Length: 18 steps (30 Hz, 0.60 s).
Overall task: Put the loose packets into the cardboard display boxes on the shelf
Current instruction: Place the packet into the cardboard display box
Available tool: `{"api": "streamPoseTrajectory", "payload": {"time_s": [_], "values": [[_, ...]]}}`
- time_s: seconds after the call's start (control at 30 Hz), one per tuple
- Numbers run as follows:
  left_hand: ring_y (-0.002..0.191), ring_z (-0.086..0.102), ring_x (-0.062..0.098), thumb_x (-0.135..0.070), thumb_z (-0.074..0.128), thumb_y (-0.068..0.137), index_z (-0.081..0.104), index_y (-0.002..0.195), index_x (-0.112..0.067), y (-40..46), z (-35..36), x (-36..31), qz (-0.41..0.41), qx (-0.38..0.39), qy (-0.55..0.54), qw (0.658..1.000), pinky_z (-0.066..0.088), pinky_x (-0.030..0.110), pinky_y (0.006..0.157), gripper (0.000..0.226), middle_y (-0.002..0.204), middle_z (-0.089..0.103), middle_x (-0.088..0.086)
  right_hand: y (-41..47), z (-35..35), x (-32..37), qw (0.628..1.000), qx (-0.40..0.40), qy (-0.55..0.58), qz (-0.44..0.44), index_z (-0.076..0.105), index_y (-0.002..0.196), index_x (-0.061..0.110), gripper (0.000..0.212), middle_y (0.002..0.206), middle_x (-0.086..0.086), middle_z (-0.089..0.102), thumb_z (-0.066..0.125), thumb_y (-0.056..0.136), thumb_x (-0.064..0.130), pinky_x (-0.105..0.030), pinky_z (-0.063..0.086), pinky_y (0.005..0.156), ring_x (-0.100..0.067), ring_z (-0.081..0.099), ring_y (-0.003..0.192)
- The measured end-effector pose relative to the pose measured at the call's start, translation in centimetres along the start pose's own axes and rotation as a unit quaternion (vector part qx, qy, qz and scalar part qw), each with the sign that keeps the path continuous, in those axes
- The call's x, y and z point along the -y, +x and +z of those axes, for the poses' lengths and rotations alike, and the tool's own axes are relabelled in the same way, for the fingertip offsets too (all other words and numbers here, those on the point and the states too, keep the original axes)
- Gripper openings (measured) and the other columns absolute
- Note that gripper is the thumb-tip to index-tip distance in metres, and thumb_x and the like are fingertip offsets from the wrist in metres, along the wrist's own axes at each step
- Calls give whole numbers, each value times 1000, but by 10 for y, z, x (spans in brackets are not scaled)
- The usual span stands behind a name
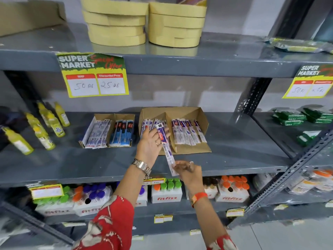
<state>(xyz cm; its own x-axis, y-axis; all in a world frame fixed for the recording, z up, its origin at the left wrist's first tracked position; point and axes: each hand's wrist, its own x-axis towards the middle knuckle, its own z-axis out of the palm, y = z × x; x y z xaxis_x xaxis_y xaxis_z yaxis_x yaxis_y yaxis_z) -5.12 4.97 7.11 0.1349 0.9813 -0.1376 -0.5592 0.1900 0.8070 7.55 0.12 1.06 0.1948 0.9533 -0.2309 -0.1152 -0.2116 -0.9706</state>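
Note:
A long white and purple packet [165,147] is held between both hands in front of the middle shelf. My left hand [150,144] grips its upper half, fingers reaching over the left compartment of the larger cardboard display box [198,112]. My right hand [187,171] pinches its lower end, below the shelf edge. That box holds several similar packets in both compartments. A smaller cardboard display box [115,116] to the left holds white packets and blue ones.
Yellow bottles [46,127] stand at the left of the grey middle shelf [243,150]. Green packs [302,117] lie at the right. Round tan boxes [144,22] are stacked above. Carton packs of capped bottles [166,193] fill the shelf below. Price tags hang on the shelf edges.

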Motion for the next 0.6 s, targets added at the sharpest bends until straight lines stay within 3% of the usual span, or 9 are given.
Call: {"api": "streamPoseTrajectory", "payload": {"time_s": [0.1,0.3,0.37,0.43,0.53,0.6], "values": [[109,55,26,-44,21,94,47,119,-8,-7,-3,-5,10,45,-11,999,36,35,99,51,113,60,11,-8,4,1,999,-2,-40,-4,66,67,16,26,63,4,67,65,81,-7,-8,47,49,-5,61,58],[106,57,28,-42,25,93,46,122,-5,-11,-7,-7,18,74,6,997,37,38,97,53,111,63,11,-9,7,4,999,5,-44,-3,64,67,19,26,70,1,66,67,81,-3,-21,48,66,-11,60,68],[106,55,25,-39,26,94,44,125,-4,-9,-7,-5,27,45,27,998,38,37,96,50,112,60,9,-10,8,7,999,11,-37,8,64,68,20,25,71,0,66,67,81,-2,-23,49,66,-13,60,70],[108,53,20,-34,33,93,45,124,-8,-7,-9,1,52,-24,115,992,41,31,91,43,113,57,5,-8,5,10,999,18,-25,22,64,69,17,24,72,0,65,65,83,-2,-25,50,67,-12,60,71],[110,45,6,-36,41,91,42,130,-18,-12,-30,20,120,-51,375,918,36,20,87,43,121,50,-6,5,-3,21,1000,-10,6,28,62,65,13,30,73,1,64,58,86,-7,-26,51,70,-9,59,70],[120,37,7,-36,43,91,32,137,-20,-15,-50,35,159,-35,537,828,29,34,104,49,131,42,-9,26,-11,26,998,-60,-1,36,63,64,10,28,74,-1,65,58,85,-7,-26,49,64,-11,60,69]]}}
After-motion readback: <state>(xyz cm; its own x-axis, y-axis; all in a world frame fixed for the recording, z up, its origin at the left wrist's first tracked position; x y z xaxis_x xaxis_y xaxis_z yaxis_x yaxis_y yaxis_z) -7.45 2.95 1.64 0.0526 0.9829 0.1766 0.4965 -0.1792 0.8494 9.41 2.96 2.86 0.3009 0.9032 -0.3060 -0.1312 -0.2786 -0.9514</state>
